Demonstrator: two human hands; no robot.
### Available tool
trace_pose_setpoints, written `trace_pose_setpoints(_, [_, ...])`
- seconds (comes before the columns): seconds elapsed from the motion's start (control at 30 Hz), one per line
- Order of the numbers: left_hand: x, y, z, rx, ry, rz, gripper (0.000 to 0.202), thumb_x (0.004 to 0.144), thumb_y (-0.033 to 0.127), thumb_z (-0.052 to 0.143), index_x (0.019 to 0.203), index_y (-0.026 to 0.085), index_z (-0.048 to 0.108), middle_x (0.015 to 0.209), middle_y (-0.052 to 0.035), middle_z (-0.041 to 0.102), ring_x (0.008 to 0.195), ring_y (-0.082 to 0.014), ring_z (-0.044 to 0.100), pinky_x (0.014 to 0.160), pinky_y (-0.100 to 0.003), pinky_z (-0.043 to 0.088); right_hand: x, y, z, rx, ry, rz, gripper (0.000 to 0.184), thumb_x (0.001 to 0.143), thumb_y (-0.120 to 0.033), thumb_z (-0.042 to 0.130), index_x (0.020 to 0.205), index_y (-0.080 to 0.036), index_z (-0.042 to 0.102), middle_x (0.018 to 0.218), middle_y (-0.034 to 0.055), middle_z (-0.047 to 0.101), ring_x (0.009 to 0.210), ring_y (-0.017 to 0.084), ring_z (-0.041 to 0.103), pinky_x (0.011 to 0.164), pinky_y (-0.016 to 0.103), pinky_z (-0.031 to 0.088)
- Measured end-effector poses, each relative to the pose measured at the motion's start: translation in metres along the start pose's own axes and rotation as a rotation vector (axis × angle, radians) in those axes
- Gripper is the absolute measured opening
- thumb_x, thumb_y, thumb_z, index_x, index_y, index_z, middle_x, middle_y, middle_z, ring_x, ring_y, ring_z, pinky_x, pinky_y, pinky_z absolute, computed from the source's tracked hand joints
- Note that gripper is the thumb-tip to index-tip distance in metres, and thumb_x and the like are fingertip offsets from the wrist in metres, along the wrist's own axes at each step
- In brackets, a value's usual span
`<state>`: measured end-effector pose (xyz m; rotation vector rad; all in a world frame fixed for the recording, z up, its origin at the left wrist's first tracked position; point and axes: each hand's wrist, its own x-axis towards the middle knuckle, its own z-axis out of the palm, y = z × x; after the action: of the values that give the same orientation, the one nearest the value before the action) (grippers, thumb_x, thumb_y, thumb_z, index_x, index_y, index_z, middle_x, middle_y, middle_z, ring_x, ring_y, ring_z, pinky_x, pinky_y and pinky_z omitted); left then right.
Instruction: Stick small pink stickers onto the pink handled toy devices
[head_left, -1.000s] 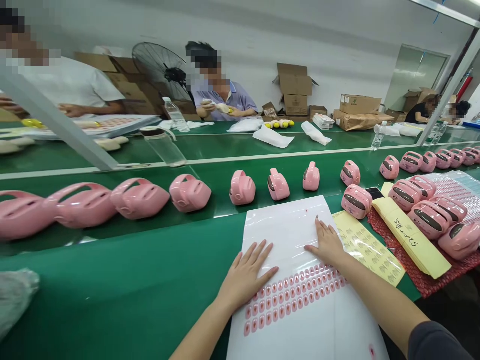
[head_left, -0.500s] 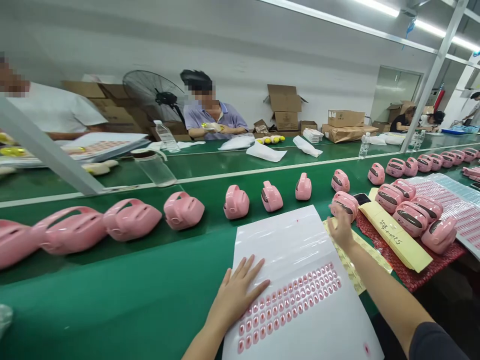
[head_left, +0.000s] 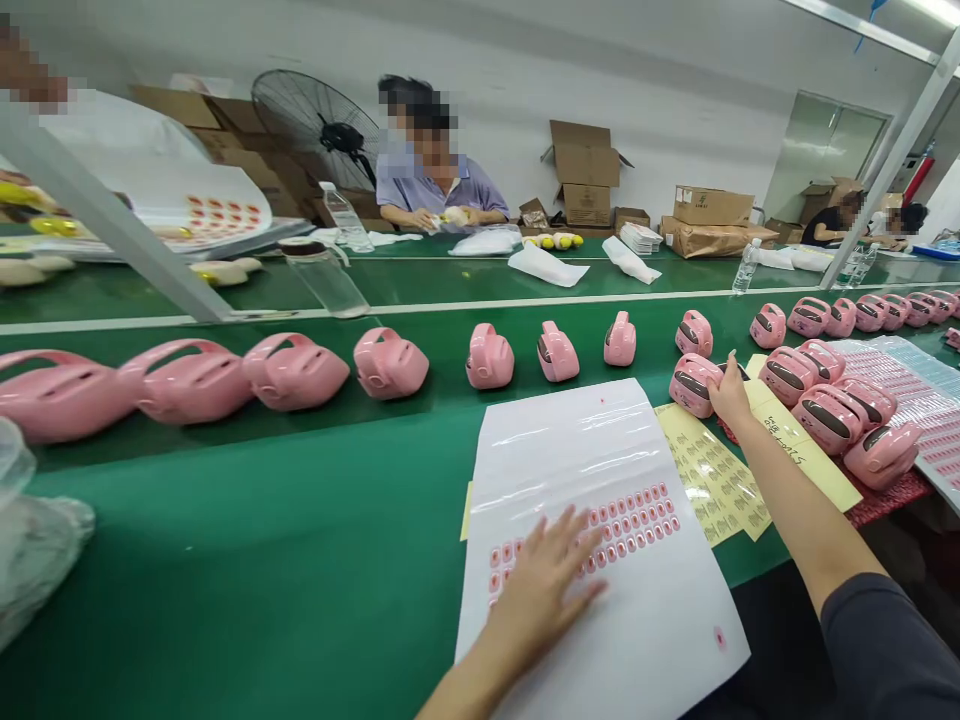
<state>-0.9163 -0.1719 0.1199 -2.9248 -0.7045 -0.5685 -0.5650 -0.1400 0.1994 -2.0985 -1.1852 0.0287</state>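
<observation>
Fingers spread, my left hand (head_left: 551, 580) lies over a white sheet (head_left: 555, 440) bearing rows of small pink oval stickers (head_left: 630, 520). It covers part of the rows. My right hand (head_left: 729, 393) is at the right side of a glossy pink plastic housing (head_left: 691, 386) with a dark front panel, its fingers closed on it and partly hidden. That housing sits at the top edge of a yellow label sheet (head_left: 705, 470). Just behind it stands another pink housing (head_left: 694, 332).
More pink housings (head_left: 296, 372) line the green table (head_left: 262, 560). Several are grouped at right (head_left: 829, 415) by a folded yellow paper (head_left: 806, 440) and sticker sheets. A clear plastic bag (head_left: 37, 550) sits at left. Across the table, a person (head_left: 442, 190) handles small items.
My right hand has come down onto the side of the pink housing and closed. My left hand has slid right across the sticker rows. The view has tilted down and turned slightly left.
</observation>
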Motion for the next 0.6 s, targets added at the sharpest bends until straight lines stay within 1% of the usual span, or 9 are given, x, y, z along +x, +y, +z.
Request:
trace_pose_setpoints(0.1, [-0.004,0.042,-0.003,0.057,-0.144,0.127,0.053,0.084,0.052,0.049,0.13,0.026,0.05,0.128,-0.0107,0.057,0.113,-0.0339,0.056,0.086,-0.05,0.051,-0.049,-0.011,-0.015,0.029,-0.087,-0.14,0.062,0.086,-0.024,0.049,0.143,-0.013,0.025,0.139,0.0164,0.045,0.13,0.026,0.04,0.108,0.045,0.03])
trace_pose_setpoints(0.13, [-0.008,0.051,-0.004,0.079,-0.152,0.148,0.05,0.085,0.052,0.048,0.128,0.027,0.052,0.127,-0.0095,0.058,0.112,-0.0338,0.057,0.085,-0.049,0.052,-0.072,-0.011,-0.02,0.047,-0.176,-0.21,0.065,0.083,-0.027,0.056,0.141,-0.017,0.029,0.135,0.013,0.05,0.127,0.024,0.044,0.106,0.042,0.034])
trace_pose_setpoints(0.17, [-0.012,0.056,-0.005,0.098,-0.146,0.164,0.047,0.086,0.049,0.048,0.127,0.028,0.053,0.127,-0.008,0.059,0.111,-0.0328,0.058,0.084,-0.047,0.053,-0.096,-0.009,-0.024,0.076,-0.393,-0.336,0.069,0.081,-0.03,0.059,0.142,-0.019,0.028,0.136,0.0127,0.049,0.126,0.025,0.045,0.105,0.042,0.036])
trace_pose_setpoints(0.23, [-0.021,0.06,-0.005,0.125,-0.121,0.162,0.045,0.085,0.045,0.052,0.127,0.028,0.053,0.127,-0.0067,0.059,0.111,-0.0294,0.059,0.084,-0.041,0.053,-0.142,-0.002,-0.031,0.086,-0.687,-0.473,0.086,0.071,-0.037,0.071,0.143,-0.022,0.026,0.144,0.0126,0.04,0.131,0.027,0.039,0.107,0.043,0.035])
trace_pose_setpoints(0.27, [-0.025,0.059,-0.005,0.137,-0.11,0.136,0.049,0.083,0.045,0.056,0.128,0.028,0.052,0.128,-0.0079,0.058,0.111,-0.0288,0.059,0.084,-0.039,0.053,-0.16,0.002,-0.032,0.056,-0.779,-0.493,0.099,0.064,-0.039,0.077,0.145,-0.021,0.023,0.146,0.0149,0.035,0.134,0.029,0.034,0.108,0.045,0.033])
trace_pose_setpoints(0.33, [-0.03,0.055,-0.003,0.159,-0.092,0.03,0.068,0.072,0.054,0.064,0.131,0.023,0.049,0.131,-0.0134,0.055,0.114,-0.0315,0.057,0.085,-0.041,0.052,-0.185,0.012,-0.031,-0.03,-0.863,-0.483,0.113,0.056,-0.037,0.083,0.146,-0.017,0.018,0.148,0.0191,0.03,0.137,0.032,0.027,0.109,0.047,0.03])
trace_pose_setpoints(0.4, [-0.031,0.05,0.002,0.172,-0.077,-0.061,0.09,0.058,0.064,0.069,0.132,0.017,0.047,0.132,-0.0187,0.052,0.116,-0.0367,0.054,0.089,-0.047,0.049,-0.195,0.02,-0.025,-0.118,-0.86,-0.496,0.115,0.055,-0.033,0.084,0.146,-0.014,0.016,0.147,0.022,0.03,0.137,0.033,0.026,0.11,0.048,0.029])
trace_pose_setpoints(0.47, [-0.031,0.048,0.007,0.184,-0.06,-0.103,0.099,0.05,0.066,0.073,0.132,0.016,0.048,0.132,-0.0193,0.053,0.118,-0.0396,0.051,0.093,-0.05,0.045,-0.202,0.029,-0.015,-0.193,-0.793,-0.577,0.111,0.057,-0.027,0.083,0.146,-0.011,0.018,0.146,0.0231,0.032,0.136,0.034,0.028,0.109,0.048,0.031])
trace_pose_setpoints(0.6, [-0.041,0.055,0.012,0.178,-0.033,-0.119,0.092,0.052,0.057,0.077,0.133,0.028,0.046,0.133,-0.0111,0.054,0.12,-0.0359,0.05,0.099,-0.046,0.037,-0.225,0.049,0.006,-0.318,-0.462,-0.781,0.094,0.07,-0.006,0.066,0.147,-0.013,0.012,0.14,0.02,0.043,0.131,0.031,0.038,0.105,0.048,0.038])
